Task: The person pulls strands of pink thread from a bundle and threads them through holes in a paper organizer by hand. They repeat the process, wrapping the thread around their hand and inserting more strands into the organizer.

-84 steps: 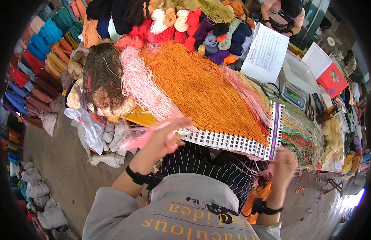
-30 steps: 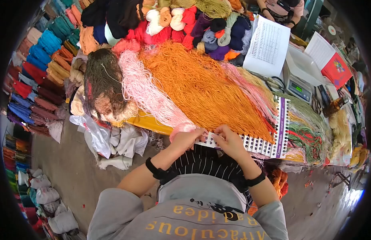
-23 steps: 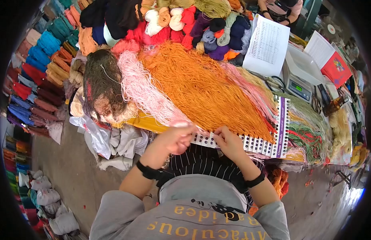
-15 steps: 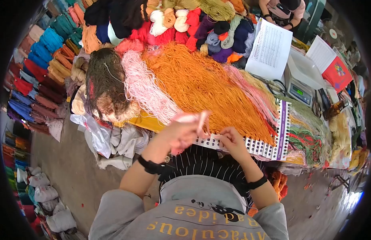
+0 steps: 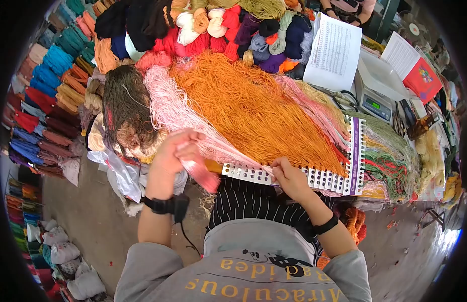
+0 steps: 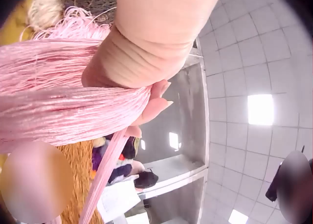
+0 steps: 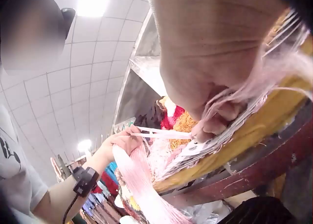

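Note:
My left hand (image 5: pixel 175 153) grips a skein of pink embroidery thread (image 6: pixel 63 116); its loose end hangs below the fist. From this hand a few pink strands run taut to my right hand (image 5: pixel 292 180). There the fingers pinch the strands at the edge of a white punched thread card (image 5: pixel 243 173). In the right wrist view, the right fingertips (image 7: pixel 203 131) lie right at the card's holes, and loose pink ends trail past them. More such cards overlap in a row along the table's front edge, with long orange threads (image 5: pixel 243 110) fanning out behind them.
A heap of pale pink thread (image 5: pixel 168 95) lies left of the orange. A purple-striped card (image 5: pixel 354 156) ends the row, near green and red threads (image 5: pixel 387 161). Printed sheets (image 5: pixel 334 53) and a digital scale (image 5: pixel 375 105) stand back right. Coloured skeins fill the back.
My right hand came from the row's right end to the cards' middle. After working close beside it, my left hand has swung left with the pink skein, drawing strands taut between both hands.

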Motion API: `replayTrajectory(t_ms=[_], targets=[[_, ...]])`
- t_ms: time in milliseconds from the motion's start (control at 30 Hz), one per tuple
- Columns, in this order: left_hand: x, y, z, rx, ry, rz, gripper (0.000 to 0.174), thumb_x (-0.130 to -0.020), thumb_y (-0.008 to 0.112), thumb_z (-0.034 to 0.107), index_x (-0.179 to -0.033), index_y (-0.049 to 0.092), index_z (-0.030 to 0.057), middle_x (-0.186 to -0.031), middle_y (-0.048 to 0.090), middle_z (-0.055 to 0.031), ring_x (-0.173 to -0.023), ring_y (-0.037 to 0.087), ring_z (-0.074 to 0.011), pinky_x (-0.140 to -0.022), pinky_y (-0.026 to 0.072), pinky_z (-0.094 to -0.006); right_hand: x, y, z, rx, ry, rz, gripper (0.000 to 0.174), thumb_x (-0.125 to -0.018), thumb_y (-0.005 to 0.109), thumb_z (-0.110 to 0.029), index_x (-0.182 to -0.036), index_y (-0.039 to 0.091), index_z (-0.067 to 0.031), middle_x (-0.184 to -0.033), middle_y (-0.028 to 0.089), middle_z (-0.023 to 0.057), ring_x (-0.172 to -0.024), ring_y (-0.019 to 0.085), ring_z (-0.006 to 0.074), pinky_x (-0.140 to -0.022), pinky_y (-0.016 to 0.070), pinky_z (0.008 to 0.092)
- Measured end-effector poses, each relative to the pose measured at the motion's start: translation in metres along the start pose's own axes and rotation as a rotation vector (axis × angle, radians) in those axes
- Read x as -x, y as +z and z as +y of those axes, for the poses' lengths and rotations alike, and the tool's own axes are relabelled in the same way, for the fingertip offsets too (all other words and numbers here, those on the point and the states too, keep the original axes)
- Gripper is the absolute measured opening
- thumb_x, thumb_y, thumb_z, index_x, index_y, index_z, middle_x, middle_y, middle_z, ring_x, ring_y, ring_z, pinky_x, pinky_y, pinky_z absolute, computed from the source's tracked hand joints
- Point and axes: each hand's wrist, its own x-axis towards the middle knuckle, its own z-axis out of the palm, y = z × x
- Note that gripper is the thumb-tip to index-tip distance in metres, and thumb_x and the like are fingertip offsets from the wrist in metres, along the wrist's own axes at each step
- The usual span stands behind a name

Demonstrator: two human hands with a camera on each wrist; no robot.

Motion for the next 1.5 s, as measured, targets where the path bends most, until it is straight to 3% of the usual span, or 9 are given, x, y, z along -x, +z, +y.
replayTrajectory(t_ms=[267, 333, 433, 500, 567, 600, 767, 1033, 1500], targets=[[-0.076, -0.063, 0.130, -0.048, 0.047, 0.024, 0.014, -0.087, 0.050, 0.011, -0.090, 0.058, -0.0001, -0.106, 0.059, -0.0161, -0.042, 0.037, -0.0055, -0.041, 0.0353, -0.0182, -0.001, 0.001, 0.001, -0.016, -0.006, -0.006, 0.017, -0.094, 0.040, -0.023, -0.102, 0.046, -0.0099, -0.075, 0.064, 0.0041, -0.075, 0.063, 0.0248, -0.066, 0.0459, 0.0358], [-0.087, -0.061, 0.140, -0.889, 0.308, 0.707, 0.026, -0.089, 0.052, 0.025, -0.104, 0.061, 0.0048, -0.106, 0.060, -0.0146, -0.048, 0.044, -0.0086, -0.045, 0.0390, -0.0241, 0.001, 0.001, 0.000, -0.019, -0.020, -0.004, 0.017, -0.094, 0.040, -0.023, -0.102, 0.046, -0.0099, -0.075, 0.064, 0.0041, -0.075, 0.063, 0.0248, -0.066, 0.0460, 0.0358], [-0.075, -0.047, 0.125, -1.103, 0.315, 0.733, 0.039, -0.090, 0.052, 0.037, -0.114, 0.060, 0.0072, -0.100, 0.062, -0.0119, -0.053, 0.044, -0.0096, -0.048, 0.0398, -0.0275, 0.001, -0.002, -0.001, 0.005, -0.018, 0.026, 0.016, -0.094, 0.042, -0.022, -0.101, 0.048, -0.0090, -0.076, 0.063, 0.0049, -0.072, 0.062, 0.0214, -0.066, 0.0470, 0.0313], [-0.044, -0.010, 0.083, -0.723, 0.519, 0.422, 0.040, -0.091, 0.050, 0.036, -0.114, 0.060, 0.0053, -0.096, 0.062, -0.0097, -0.055, 0.045, -0.0088, -0.052, 0.0403, -0.0253, 0.003, -0.001, 0.003, -0.019, -0.019, 0.000, 0.016, -0.094, 0.043, -0.019, -0.103, 0.049, -0.0080, -0.076, 0.063, 0.0047, -0.071, 0.062, 0.0185, -0.064, 0.0467, 0.0294], [-0.006, 0.019, 0.040, -0.212, 0.202, -0.110, 0.032, -0.091, 0.051, 0.028, -0.109, 0.062, 0.0038, -0.094, 0.063, -0.0080, -0.066, 0.052, -0.0100, -0.064, 0.0443, -0.0248, 0.006, 0.003, 0.007, -0.137, -0.038, 0.045, 0.016, -0.093, 0.045, -0.018, -0.103, 0.050, -0.0068, -0.076, 0.062, 0.0056, -0.069, 0.061, 0.0195, -0.063, 0.0462, 0.0308], [-0.002, 0.007, 0.010, -0.657, 0.247, 0.006, 0.028, -0.091, 0.050, 0.022, -0.108, 0.062, 0.0023, -0.099, 0.063, -0.0075, -0.079, 0.056, -0.0112, -0.067, 0.0453, -0.0227, 0.007, 0.005, 0.008, -0.249, -0.063, 0.083, 0.016, -0.092, 0.047, -0.017, -0.103, 0.052, -0.0056, -0.075, 0.062, 0.0066, -0.068, 0.060, 0.0206, -0.062, 0.0458, 0.0321], [0.017, 0.067, -0.106, -0.270, -0.009, -0.362, 0.040, -0.097, 0.040, 0.028, -0.122, 0.052, -0.0004, -0.126, 0.050, -0.0110, -0.117, 0.048, -0.0179, -0.098, 0.0402, -0.0363, 0.028, 0.003, -0.040, -0.482, -0.146, 0.135, 0.012, -0.087, 0.057, -0.004, -0.098, 0.058, 0.0005, -0.078, 0.054, 0.0050, -0.063, 0.053, 0.0104, -0.055, 0.0431, 0.0225], [0.011, 0.096, -0.128, 0.010, -0.298, -0.434, 0.048, -0.097, 0.037, 0.035, -0.127, 0.046, -0.0008, -0.124, 0.052, -0.0110, -0.112, 0.052, -0.0202, -0.092, 0.0437, -0.0316, 0.049, -0.004, -0.053, -0.723, -0.045, 0.129, 0.006, -0.089, 0.056, -0.005, -0.090, 0.057, 0.0007, -0.075, 0.056, 0.0031, -0.060, 0.050, 0.0069, -0.053, 0.0399, 0.0200], [0.027, 0.097, -0.107, -0.042, -0.068, -0.196, 0.041, -0.095, 0.044, 0.032, -0.121, 0.053, 0.0009, -0.097, 0.059, -0.0047, -0.087, 0.058, -0.0145, -0.074, 0.0516, -0.0314, 0.065, -0.018, -0.056, -0.987, 0.012, 0.007, 0.018, -0.098, 0.041, -0.018, -0.087, 0.047, -0.0042, -0.068, 0.058, 0.0063, -0.056, 0.056, 0.0127, -0.053, 0.0401, 0.0211]])
